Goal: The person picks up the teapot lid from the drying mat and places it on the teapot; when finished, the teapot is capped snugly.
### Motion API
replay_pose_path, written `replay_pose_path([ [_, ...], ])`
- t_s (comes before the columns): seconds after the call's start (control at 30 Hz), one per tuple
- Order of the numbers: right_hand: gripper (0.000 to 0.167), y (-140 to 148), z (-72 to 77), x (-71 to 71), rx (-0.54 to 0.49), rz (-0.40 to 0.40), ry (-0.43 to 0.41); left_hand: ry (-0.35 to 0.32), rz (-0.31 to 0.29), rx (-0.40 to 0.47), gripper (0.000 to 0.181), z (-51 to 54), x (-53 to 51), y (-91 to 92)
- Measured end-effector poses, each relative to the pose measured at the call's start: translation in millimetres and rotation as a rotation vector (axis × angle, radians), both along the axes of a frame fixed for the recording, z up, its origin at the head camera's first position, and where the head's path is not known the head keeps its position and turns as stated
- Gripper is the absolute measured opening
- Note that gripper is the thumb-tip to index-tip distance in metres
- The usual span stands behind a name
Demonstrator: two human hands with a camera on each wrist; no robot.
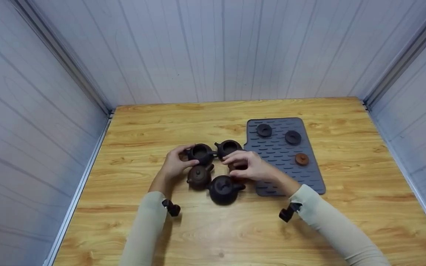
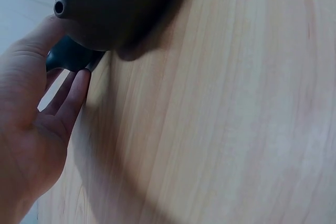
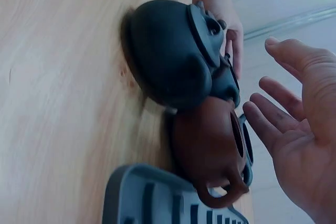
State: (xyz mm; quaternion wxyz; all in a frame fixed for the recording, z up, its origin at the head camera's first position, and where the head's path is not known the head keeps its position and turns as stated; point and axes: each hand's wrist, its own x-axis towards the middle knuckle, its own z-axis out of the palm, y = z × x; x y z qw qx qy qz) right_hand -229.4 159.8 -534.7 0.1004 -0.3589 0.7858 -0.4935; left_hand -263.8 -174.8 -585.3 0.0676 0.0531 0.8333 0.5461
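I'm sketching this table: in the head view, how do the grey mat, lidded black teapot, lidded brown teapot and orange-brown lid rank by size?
Largest to smallest, as seen:
1. Grey mat
2. Lidded black teapot
3. Lidded brown teapot
4. Orange-brown lid

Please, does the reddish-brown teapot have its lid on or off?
Off: in the right wrist view, the reddish-brown teapot has an uncovered mouth. An orange-brown lid lies on the gray mat.

Five teapots (image 1: 224, 194), three loose lids (image 1: 301, 159), one mat (image 1: 277, 170) appear
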Motion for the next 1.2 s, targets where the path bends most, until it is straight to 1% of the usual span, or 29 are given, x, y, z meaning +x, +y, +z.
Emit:
replay_pose_path([
  [0.17, 0.032, 13.4, 1.6, -3.9, -0.046, -0.018, -0.047, -0.002, 0.000, 0.015, 0.063, -0.5, -0.6, 0.6],
  [0.23, 0.032, 19.0, 2.6, -5.9, -0.058, -0.032, -0.047, -0.009, 0.001, 0.033, 0.063, 0.2, -0.4, 0.9],
  [0.4, 0.032, 35.0, 5.1, -11.0, -0.036, -0.088, -0.043, -0.023, 0.002, 0.067, 0.063, -0.4, -0.4, 0.5],
  [0.57, 0.033, 51.2, 5.4, -18.3, -0.012, -0.157, -0.025, -0.040, -0.004, 0.081, 0.063, -2.4, -1.2, -1.3],
  [0.7, 0.033, 63.3, 3.8, -27.6, -0.012, -0.210, -0.018, -0.033, -0.014, 0.083, 0.063, -2.5, -1.2, -2.4],
  [0.83, 0.032, 74.1, 0.9, -37.5, 0.001, -0.274, -0.014, -0.024, -0.015, 0.068, 0.063, -1.8, -0.6, -2.1],
  [1.07, 0.034, 87.9, -4.8, -54.8, 0.032, -0.399, -0.029, -0.052, -0.003, 0.057, 0.064, 0.2, -0.4, -0.8],
  [1.2, 0.036, 93.2, -6.6, -64.3, 0.024, -0.467, -0.055, -0.062, -0.003, 0.063, 0.064, 0.8, -1.1, -1.2],
])
